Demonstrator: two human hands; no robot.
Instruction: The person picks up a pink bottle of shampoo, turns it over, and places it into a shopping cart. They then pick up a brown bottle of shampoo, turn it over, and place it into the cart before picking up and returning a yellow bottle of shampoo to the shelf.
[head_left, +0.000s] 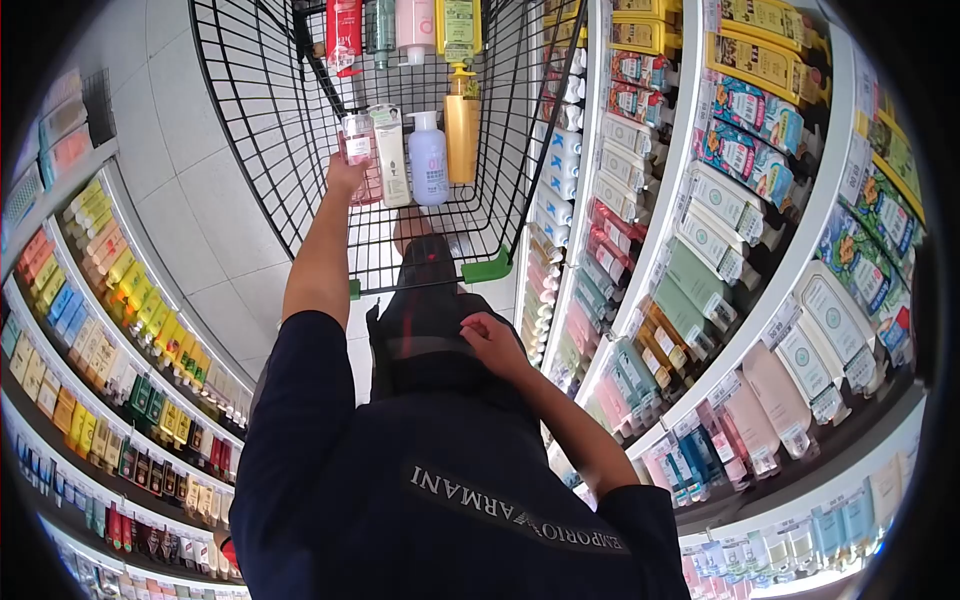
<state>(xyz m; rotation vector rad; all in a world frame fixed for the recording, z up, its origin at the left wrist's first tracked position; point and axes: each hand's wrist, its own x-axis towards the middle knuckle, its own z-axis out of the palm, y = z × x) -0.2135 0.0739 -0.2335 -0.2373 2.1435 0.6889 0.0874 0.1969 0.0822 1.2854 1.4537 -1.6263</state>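
Observation:
My left hand (347, 177) reaches into the wire shopping cart (285, 185), its fingers closed on a clear pink bottle (362, 160). Beside that bottle stand a white tube with green print (391, 155), a lavender pump bottle (428, 160) and a gold pump bottle (462, 130). Farther up in the cart are a red pack (344, 35), a teal bottle (381, 30), a pale pink bottle (415, 28) and a yellow bottle (459, 30). My right hand (490, 342) hangs in front of my body, loosely open with nothing in it.
Shelves of bottles and tubes (690, 270) rise close on the right. More stocked shelves (130, 300) curve along the left. Pale floor tiles (205, 215) run between the cart and the left shelves. A green piece (487, 268) sits on the cart's near edge.

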